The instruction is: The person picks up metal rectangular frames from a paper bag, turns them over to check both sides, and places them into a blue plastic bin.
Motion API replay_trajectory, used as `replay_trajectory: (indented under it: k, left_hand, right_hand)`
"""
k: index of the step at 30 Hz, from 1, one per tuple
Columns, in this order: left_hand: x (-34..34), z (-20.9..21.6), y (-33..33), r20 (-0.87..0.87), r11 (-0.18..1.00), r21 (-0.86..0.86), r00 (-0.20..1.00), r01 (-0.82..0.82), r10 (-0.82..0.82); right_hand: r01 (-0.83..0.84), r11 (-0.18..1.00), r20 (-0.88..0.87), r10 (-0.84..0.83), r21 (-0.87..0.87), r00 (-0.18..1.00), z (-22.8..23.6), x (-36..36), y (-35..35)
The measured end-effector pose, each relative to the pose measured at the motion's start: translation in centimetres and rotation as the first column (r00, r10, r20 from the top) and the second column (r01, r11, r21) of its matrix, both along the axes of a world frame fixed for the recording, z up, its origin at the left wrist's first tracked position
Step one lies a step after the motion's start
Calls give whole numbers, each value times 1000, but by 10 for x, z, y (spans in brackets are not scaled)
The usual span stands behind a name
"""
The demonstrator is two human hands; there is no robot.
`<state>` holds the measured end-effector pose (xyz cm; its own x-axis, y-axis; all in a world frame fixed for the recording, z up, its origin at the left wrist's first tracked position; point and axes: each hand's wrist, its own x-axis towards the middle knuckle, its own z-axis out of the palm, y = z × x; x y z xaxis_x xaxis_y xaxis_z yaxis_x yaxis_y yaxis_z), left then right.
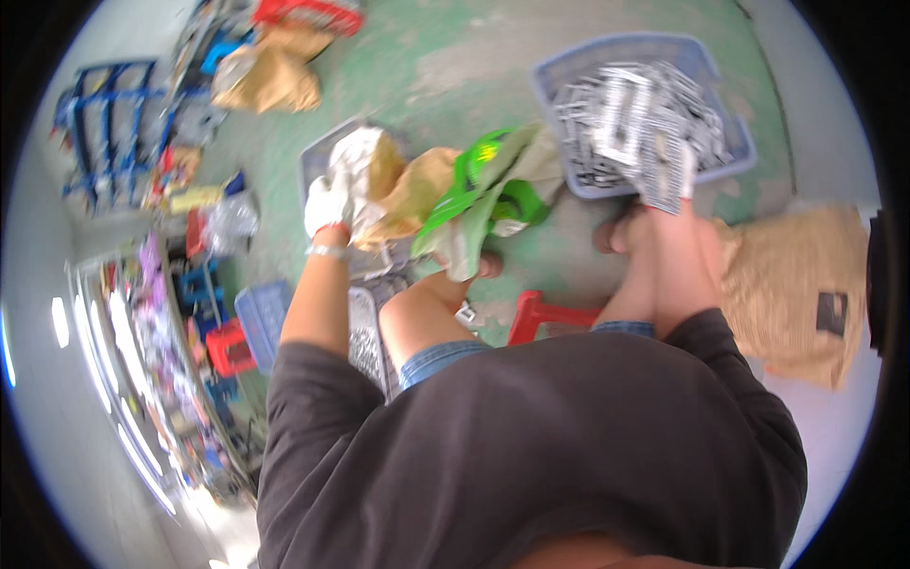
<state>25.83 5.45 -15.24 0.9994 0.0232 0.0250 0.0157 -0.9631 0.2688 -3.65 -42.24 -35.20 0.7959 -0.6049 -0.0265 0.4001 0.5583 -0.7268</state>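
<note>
At far right, the right hand [687,173] grasped grey strips [661,173] over the blue bin [626,41], apparently bunched to stay together; at left, the left hand [329,205] was beside a paper sack [403,192], grip untellable.

Grey strips [661,169] partly hide the right of two blurred hands [688,174].

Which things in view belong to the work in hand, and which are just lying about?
Apparently in use:
Left hand, by the cream-and-tan sack
Right hand, at the grey pieces
Blue-grey bin holding them

Apparently lying about:
Brown sack, right
Brown bag, upper left
Clear plastic bag, left
</note>
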Motion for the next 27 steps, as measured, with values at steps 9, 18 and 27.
replay_trajectory:
  k: [9, 18, 27]
  left_hand:
    - [-225, 103, -276, 67, 475, -459, 562, 751, -824]
    - [-181, 99, -346, 161, 25, 111, 7, 994, -987]
    - [-184, 114, -304, -496, 554, -821, 310, 138, -811]
  right_hand:
    - [-590, 735, 736, 187, 335, 650, 119, 21, 55]
    - [-207, 977, 339, 177, 54, 924, 132, 8, 58]
    - [-370, 591, 373, 123, 717, 920, 141, 17, 54]
